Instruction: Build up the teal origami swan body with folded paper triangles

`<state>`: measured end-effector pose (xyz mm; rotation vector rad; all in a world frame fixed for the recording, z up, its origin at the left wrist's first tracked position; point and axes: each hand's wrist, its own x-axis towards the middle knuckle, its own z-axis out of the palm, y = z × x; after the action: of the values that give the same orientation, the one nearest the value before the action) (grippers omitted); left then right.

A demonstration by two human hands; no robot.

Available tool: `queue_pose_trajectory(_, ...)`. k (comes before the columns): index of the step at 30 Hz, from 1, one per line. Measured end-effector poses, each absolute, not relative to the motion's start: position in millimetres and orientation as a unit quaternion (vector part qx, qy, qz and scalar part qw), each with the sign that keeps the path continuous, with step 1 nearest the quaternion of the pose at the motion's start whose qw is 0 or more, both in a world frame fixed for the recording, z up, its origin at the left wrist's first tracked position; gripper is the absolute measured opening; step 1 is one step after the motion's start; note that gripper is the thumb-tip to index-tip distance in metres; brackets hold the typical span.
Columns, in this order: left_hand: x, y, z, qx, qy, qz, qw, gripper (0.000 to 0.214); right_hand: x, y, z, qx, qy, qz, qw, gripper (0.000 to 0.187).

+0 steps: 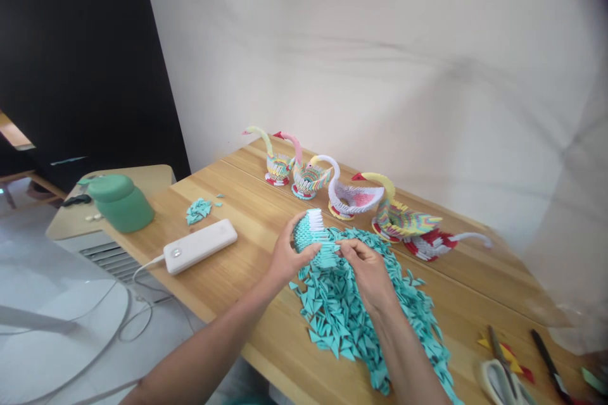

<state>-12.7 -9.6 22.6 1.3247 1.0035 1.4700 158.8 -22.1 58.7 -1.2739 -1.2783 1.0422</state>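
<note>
My left hand (295, 252) is wrapped round a half-built origami model (315, 237) of folded paper pieces, turquoise with a white patch at the top. Fingers of my right hand (363, 264) pinch a small turquoise paper piece (339, 248) against the model's right side. Under both hands spreads a big heap of folded turquoise paper triangles (332, 310). A smaller pile of turquoise pieces (198, 210) lies farther left on the wooden table (256, 294).
Several finished paper swans (355, 197) stand along the wall. A white power bank (200, 247) with a cable lies left, near a green jar (121, 202). Scissors (501, 373), a black pen-like tool (548, 361) and yellow and red paper scraps (515, 361) are at the right.
</note>
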Motion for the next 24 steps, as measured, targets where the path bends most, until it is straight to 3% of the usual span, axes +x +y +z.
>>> queue_pose_trajectory(8, -12.4, -10.3, 22.3, 0.535, 0.406, 0.594, 0.442, 0.068, 161.3, -25.9, 67.5, -0.545, -0.596, 0.351, 0.474, 0.021)
queue_pose_trajectory(24, -11.6, -9.2, 18.9, 0.535, 0.424, 0.599, 0.420, 0.072, 143.9, -34.3, 69.0, -0.568, -0.624, 0.254, 0.473, 0.021)
